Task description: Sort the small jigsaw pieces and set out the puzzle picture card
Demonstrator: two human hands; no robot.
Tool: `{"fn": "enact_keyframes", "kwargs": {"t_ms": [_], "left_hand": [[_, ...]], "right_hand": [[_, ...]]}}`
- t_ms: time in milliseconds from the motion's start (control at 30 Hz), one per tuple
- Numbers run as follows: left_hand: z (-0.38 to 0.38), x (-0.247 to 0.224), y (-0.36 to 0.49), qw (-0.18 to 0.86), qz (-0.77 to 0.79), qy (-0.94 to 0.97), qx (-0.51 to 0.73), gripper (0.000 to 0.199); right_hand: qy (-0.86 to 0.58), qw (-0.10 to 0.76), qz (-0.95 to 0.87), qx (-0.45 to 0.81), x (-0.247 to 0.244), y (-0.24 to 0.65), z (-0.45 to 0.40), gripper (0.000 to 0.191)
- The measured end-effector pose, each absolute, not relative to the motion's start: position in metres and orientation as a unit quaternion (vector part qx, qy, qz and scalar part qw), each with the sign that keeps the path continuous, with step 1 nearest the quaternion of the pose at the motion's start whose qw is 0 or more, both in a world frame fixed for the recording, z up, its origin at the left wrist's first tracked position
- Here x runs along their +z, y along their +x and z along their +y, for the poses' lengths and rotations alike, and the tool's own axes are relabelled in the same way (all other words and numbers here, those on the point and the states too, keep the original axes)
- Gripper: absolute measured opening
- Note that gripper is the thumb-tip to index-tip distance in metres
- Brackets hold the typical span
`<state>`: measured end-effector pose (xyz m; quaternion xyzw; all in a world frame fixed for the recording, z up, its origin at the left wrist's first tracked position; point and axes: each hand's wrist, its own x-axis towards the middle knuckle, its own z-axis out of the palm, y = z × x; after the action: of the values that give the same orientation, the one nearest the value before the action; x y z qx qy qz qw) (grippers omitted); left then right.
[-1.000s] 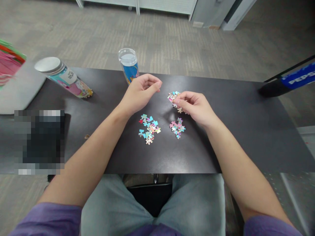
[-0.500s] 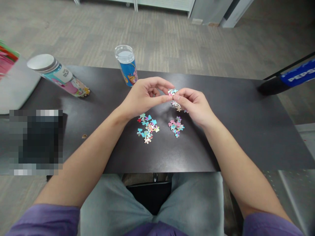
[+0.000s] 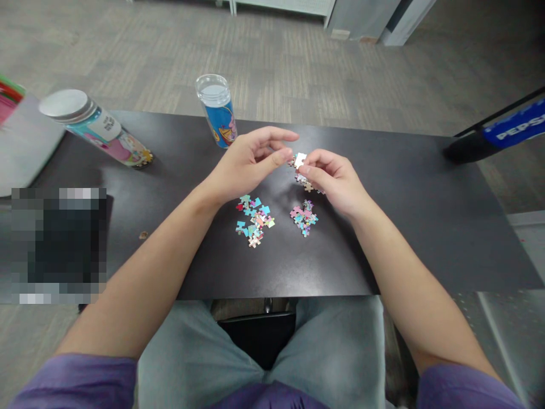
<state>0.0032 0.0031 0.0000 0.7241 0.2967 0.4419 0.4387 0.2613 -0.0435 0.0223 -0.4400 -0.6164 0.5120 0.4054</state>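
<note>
"Two states are shown: what distinguishes the left hand (image 3: 251,166) from the right hand (image 3: 338,183)?"

"The left is loosely curved, its thumb and index finger apart, with nothing visible between them. The right is clamped, thumb against fingers, on a small white-faced jigsaw piece (image 3: 300,160)."

"Where does that piece lie?"

"Between the two hands, above the matt dark-grey rectangular worktop (image 3: 430,227), just beside the left thumb tip. Whether it touches the pieces below it cannot be told."

"And the remaining pieces?"

"Three groups. A loose, multicoloured cardboard cluster (image 3: 255,220), with much pale blue, lies nearer the body than the left hand. A smaller pink, turquoise and violet cluster (image 3: 304,217) lies to its right, apart from it. A pale, mixed-colour heap (image 3: 304,180) lies farther off, partly hidden by the right hand."

"Which objects surround them?"

"Beyond the left hand, near the far edge, is a clear-rimmed cylinder with a blue printed wall (image 3: 220,116). Farther left is a tall, colourfully printed canister with a pale round lid (image 3: 108,133). Nearer, at the left, is a dark rectangular object, blurred into blocks (image 3: 68,244). At the far right corner is a black cylindrical object with a blue band lettered PEPSI (image 3: 504,135), the lettering cut off at the margin."
</note>
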Motion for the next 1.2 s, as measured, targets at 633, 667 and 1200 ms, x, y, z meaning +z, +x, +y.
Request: {"fn": "enact_keyframes", "kwargs": {"t_ms": [633, 667, 1200], "left_hand": [[0.024, -0.001, -0.003, 0.371, 0.380, 0.692, 0.489, 0.090], [0.025, -0.002, -0.004, 0.369, 0.382, 0.696, 0.483, 0.093], [0.007, -0.002, -0.007, 0.189, 0.407, 0.818, 0.361, 0.010]], "right_hand": [[-0.396, 0.247, -0.781, 0.414, 0.024, 0.261, -0.056, 0.020], [-0.427, 0.260, -0.773, 0.391, 0.024, 0.265, -0.054, 0.020], [-0.555, 0.219, -0.782, 0.183, 0.013, 0.301, -0.028, 0.014]]}}
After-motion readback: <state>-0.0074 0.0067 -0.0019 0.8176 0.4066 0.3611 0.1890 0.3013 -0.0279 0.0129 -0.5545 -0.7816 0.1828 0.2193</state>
